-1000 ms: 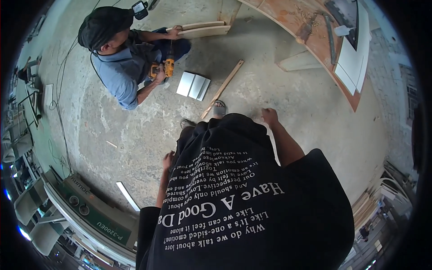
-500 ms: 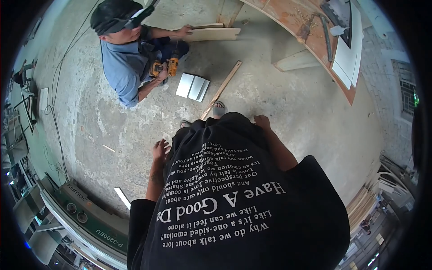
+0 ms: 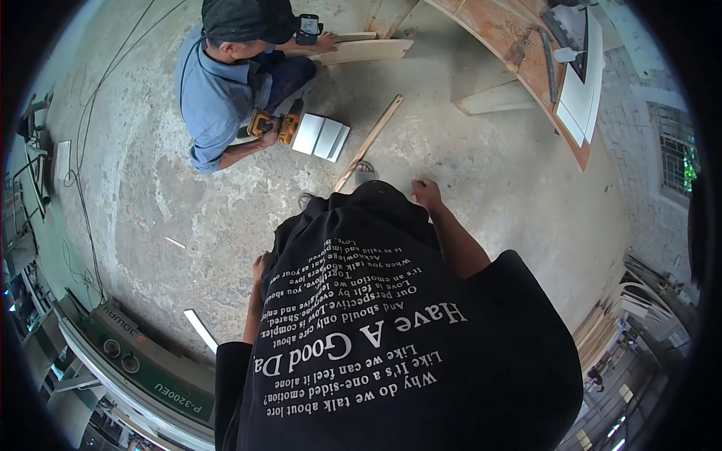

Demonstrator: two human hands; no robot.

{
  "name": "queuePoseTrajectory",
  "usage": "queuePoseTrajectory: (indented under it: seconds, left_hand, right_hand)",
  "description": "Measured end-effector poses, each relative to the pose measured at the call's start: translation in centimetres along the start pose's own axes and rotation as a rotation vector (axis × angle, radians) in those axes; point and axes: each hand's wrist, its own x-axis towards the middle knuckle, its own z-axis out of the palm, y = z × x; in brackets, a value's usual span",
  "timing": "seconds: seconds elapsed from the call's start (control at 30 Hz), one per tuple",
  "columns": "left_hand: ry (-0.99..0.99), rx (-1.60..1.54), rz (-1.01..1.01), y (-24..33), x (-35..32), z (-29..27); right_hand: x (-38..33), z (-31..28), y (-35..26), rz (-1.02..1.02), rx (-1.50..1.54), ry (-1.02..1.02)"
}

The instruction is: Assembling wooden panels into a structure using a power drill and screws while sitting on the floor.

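My right hand [image 3: 426, 193] hangs beside the front of my black T-shirt [image 3: 361, 323], over the floor, its fingers curled in with nothing visible in them. My left hand [image 3: 261, 264] is at the other side of the shirt, which hides most of its fingers. Past my feet, a narrow wooden strip [image 3: 373, 138] lies slantwise on the floor. Beside it is a white and silver box-like piece [image 3: 321, 137]. A co-worker in a blue shirt [image 3: 218, 90] crouches there with a yellow and black power drill [image 3: 289, 124] in one hand and the other hand on a pale board [image 3: 365, 51].
At the far right, a curved brown tabletop [image 3: 489, 37] carries a hammer [image 3: 547, 64], scattered small pieces and white sheets [image 3: 590, 90]. A green machine [image 3: 143, 361] stands at the lower left. Cables [image 3: 90, 113] run along the left floor. Wood strips [image 3: 602, 331] are stacked at the right.
The co-worker has leaned forward, bringing the drill lower, close to the white and silver piece. My right hand has swung slightly forward and left; my left has drawn back behind the shirt.
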Motion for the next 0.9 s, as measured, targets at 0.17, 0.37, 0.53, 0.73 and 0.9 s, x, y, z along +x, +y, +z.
queuePoseTrajectory:
  seconds: [0.17,0.37,0.53,0.73,0.9]
  left_hand:
    - [0.03,-0.429,0.06,3.1,0.0,-3.4]
    - [-0.035,-1.018,-0.355,6.4,0.8,-5.4]
    - [-0.046,-0.867,-0.224,5.0,0.3,-5.8]
    - [-0.414,-0.498,0.077,3.4,-0.8,-8.1]
    - [-0.398,-0.268,0.329,0.7,-3.0,-8.5]
  right_hand:
    - [-2.0,1.0,0.3,0.095,0.0,-0.044]
    - [-3.5,1.6,1.1,0.141,0.039,-0.016]
    - [-4.9,2.4,2.2,0.172,0.038,-0.003]
    - [-6.0,3.4,3.8,0.22,0.042,0.01]
    - [-6.8,4.9,3.8,0.205,0.046,0.014]
